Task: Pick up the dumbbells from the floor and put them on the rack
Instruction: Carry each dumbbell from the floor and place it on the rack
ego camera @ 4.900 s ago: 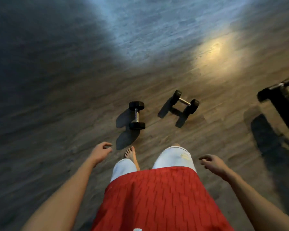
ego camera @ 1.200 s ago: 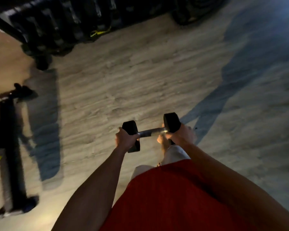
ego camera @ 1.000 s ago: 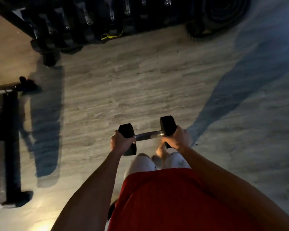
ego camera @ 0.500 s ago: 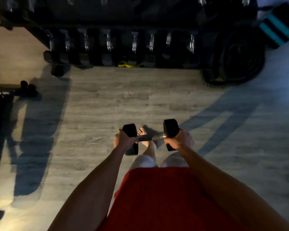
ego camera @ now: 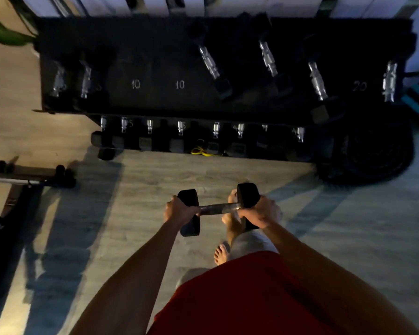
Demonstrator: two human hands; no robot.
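Black dumbbell (ego camera: 218, 207), level, fingers (ego camera: 194, 209) of left hand (ego camera: 179, 212) curled round one end — right hand (ego camera: 259, 212) round the other, rack (ego camera: 155, 56) ahead.

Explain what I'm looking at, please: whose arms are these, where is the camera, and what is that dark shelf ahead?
There is no machine here. A person wears a wide-angle camera on the head, so you look down along both bare arms. The left hand and the right hand each grip one end of a black dumbbell, held level above the wooden floor. Ahead stands the dark rack, loaded with other dumbbells. Painted numbers such as 10 and 20 mark its top shelf. A yellow band lies at its foot, and a bare foot shows below the hands.
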